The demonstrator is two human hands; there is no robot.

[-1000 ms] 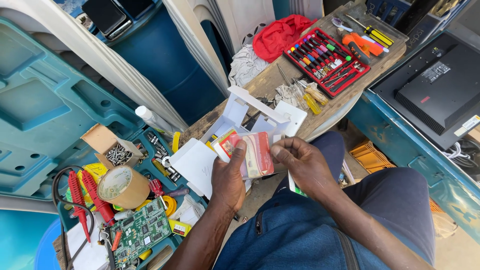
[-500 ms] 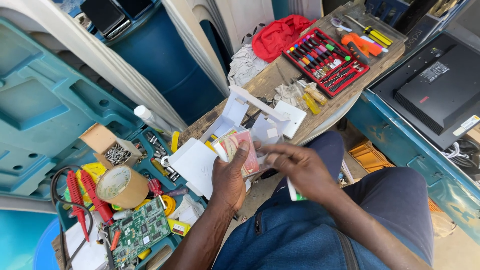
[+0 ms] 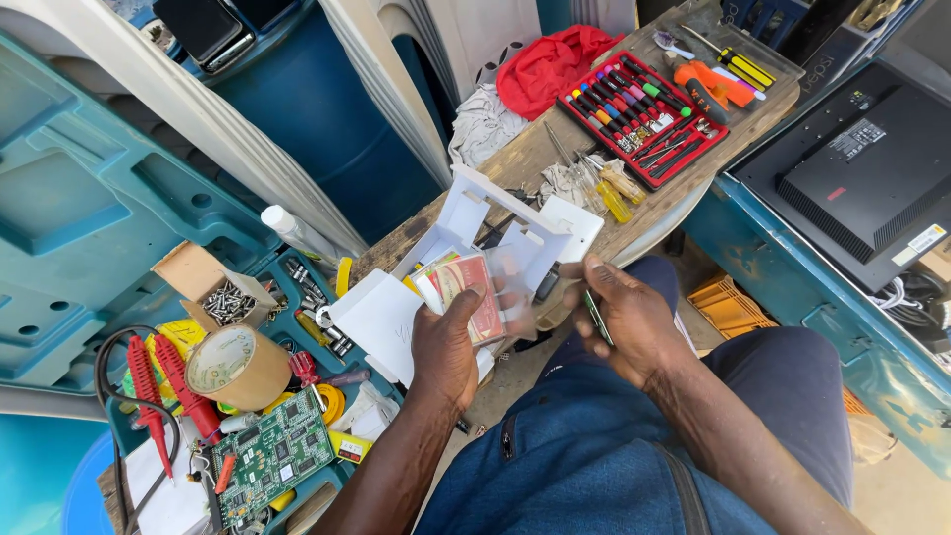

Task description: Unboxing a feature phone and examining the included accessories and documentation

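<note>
left hand (image 3: 451, 342): my fingers pinch a red packet (image 3: 474, 297) over my lap, just below the white box (image 3: 515, 223) | right hand (image 3: 624, 317): fingers pinch a thin green strip (image 3: 597, 317) | risk: loose grip, packet drops off my knee

Red, seemingly printed packet (image 3: 474, 297)
</note>
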